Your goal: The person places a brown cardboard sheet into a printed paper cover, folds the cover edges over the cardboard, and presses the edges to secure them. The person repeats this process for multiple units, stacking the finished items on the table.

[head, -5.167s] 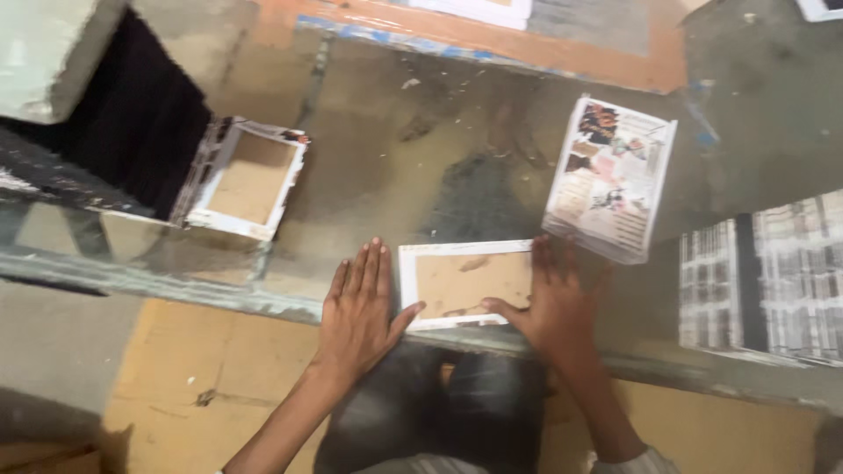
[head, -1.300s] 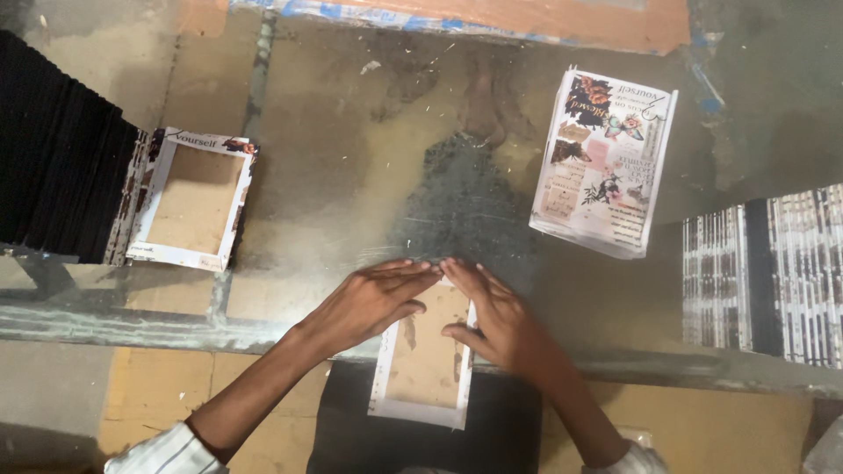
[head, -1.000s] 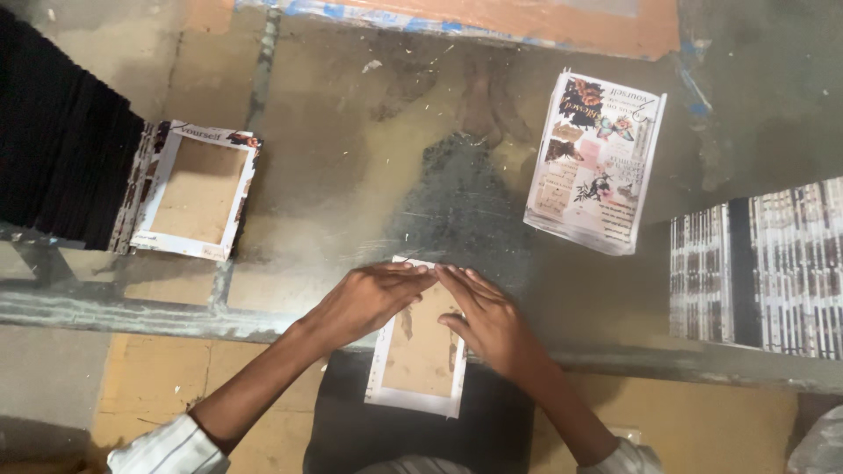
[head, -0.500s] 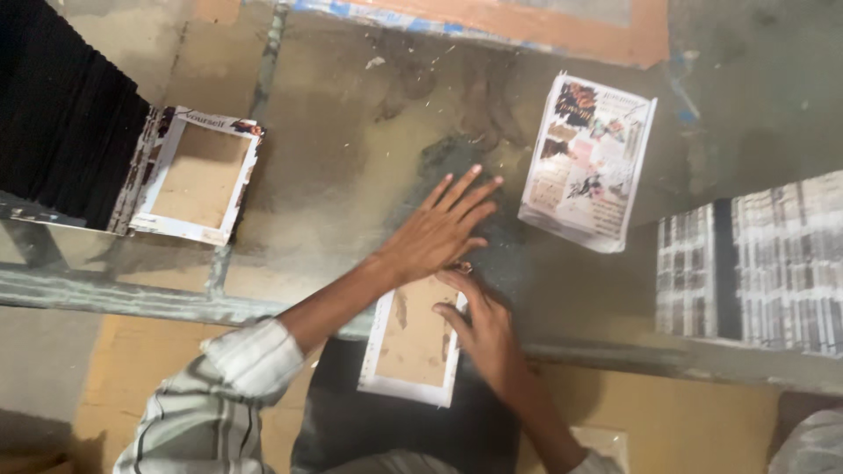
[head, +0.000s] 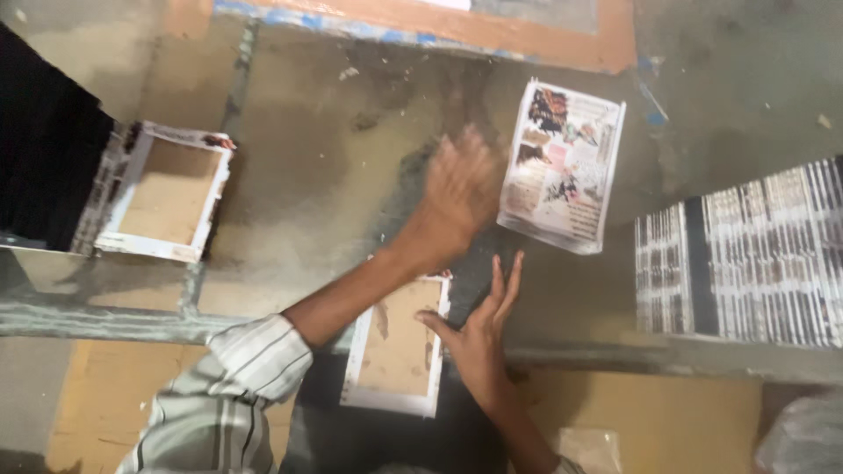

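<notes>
Step in hand: judged to be the fetching of a printed sheet for the board; the board is held down while the other hand reaches out.
Board (head: 399, 344): a brown card panel with a white border, lying at the near edge of the table (head: 316, 167), partly overhanging toward the person.
Right hand (head: 479, 329): laid flat at the right edge of the board, fingers (head: 502, 281) straight and spread; nothing is gripped.
Left hand (head: 457, 193): raised over the table, blurred by motion, reaching toward the printed sheet; fingers appear loosely spread and empty, though the blur makes this uncertain.
Printed sheet (head: 562, 162): a colour-printed page lying flat on the table, just beside the left hand, well beyond the board.
Second board (head: 167, 193): the same kind, lying at the left on the table, apart from both hands.
Striped stack (head: 746, 250): black-and-white printed material at the right edge, untouched.
Next move, as judged: the sheet must be pinched at an edge and lifted without creasing, then squared to the board's border while the right hand keeps the board from sliding off the table.
</notes>
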